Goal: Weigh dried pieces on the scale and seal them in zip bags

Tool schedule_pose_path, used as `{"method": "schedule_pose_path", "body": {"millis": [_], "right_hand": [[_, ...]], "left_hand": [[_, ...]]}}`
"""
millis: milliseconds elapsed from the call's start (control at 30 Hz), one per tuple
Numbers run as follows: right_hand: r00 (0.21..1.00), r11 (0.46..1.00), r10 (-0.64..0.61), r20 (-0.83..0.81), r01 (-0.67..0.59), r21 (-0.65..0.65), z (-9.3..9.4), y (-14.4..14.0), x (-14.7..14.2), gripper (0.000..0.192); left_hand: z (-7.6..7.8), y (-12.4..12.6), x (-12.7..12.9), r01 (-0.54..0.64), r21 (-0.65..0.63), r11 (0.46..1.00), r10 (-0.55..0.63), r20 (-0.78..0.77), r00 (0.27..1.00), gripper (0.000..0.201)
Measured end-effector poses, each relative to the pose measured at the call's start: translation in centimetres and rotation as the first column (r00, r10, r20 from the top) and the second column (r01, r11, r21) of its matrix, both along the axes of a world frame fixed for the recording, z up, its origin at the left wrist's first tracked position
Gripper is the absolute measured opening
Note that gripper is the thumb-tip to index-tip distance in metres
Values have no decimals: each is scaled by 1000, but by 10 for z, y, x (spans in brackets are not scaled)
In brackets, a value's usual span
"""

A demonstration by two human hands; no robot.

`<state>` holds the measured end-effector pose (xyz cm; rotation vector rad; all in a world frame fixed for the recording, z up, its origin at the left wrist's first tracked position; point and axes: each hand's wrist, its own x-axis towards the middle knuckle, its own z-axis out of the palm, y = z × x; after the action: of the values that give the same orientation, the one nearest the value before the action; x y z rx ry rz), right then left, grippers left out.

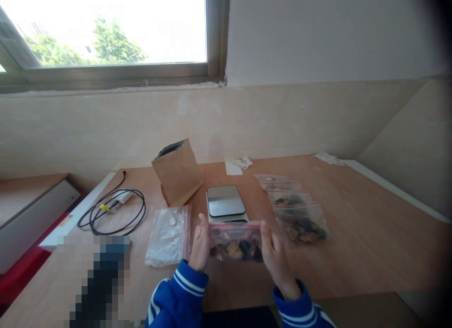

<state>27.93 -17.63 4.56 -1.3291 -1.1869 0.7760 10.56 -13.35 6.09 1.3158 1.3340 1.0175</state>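
Between my two hands is a clear zip bag (236, 247) with a red seal strip, holding dark and tan dried pieces. My left hand (200, 243) grips its left edge near the seal, thumb up. On the right edge, my right hand (275, 252) pinches the bag at the same height. Just behind it sits a digital kitchen scale (226, 201) with a bare silver plate; its front is partly covered by the bag. To the left lies a stack of flat, clear zip bags (167, 236). Filled zip bags (302, 224) overlap in a row on the right.
A brown paper pouch (178, 175) stands open behind the flat bags. A coiled black cable (143, 210) with a white adapter lies at left, near a pixelated dark item (102, 281). Crumpled white paper (243, 163) lies by the wall, below a window (116, 31).
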Motion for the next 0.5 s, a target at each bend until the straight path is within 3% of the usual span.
{"method": "schedule_pose_path", "body": {"millis": [33, 100, 167, 200, 233, 267, 300, 333, 400, 467, 500], "right_hand": [[1000, 1000, -20, 18, 20, 24, 5, 3, 4, 56], [994, 992, -112, 8, 111, 59, 17, 13, 22, 57], [953, 951, -303, -11, 303, 61, 27, 30, 52, 61], [922, 921, -386, 17, 385, 54, 32, 41, 71, 63], [904, 906, -422, 74, 419, 59, 34, 53, 89, 63], [885, 898, -441, 150, 435, 72, 35, 67, 107, 63], [849, 879, -476, 230, 466, 98, 35, 81, 123, 63], [811, 861, -506, 293, 495, 117, 33, 96, 135, 63], [789, 873, -475, 390, 477, 100, 24, 123, 149, 63], [766, 883, -425, 481, 468, 34, 14, 146, 149, 59], [756, 882, -415, 506, 471, 19, 8, 155, 146, 55]], "left_hand": [[4, 2, 1, 67, 7, 998, -68, 22, 997, 77], [12, 9, -3, 108, 190, 976, -114, 22, 993, 75], [15, 18, -15, -94, 418, 903, 100, 8, 995, 65], [15, 24, -24, -268, 503, 822, 289, 37, 957, 56], [13, 30, -34, -430, 562, 707, 472, 78, 878, 47], [10, 36, -45, -551, 594, 586, 611, 122, 782, 43], [6, 44, -57, -611, 606, 509, 682, 149, 716, 51], [1, 52, -68, -615, 610, 500, 700, 133, 701, 66], [-9, 69, -86, -577, 619, 533, 705, 53, 708, 89], [-18, 86, -97, -511, 615, 600, 664, -26, 748, 101], [-22, 94, -100, -478, 582, 658, 629, -77, 773, 104]]}}
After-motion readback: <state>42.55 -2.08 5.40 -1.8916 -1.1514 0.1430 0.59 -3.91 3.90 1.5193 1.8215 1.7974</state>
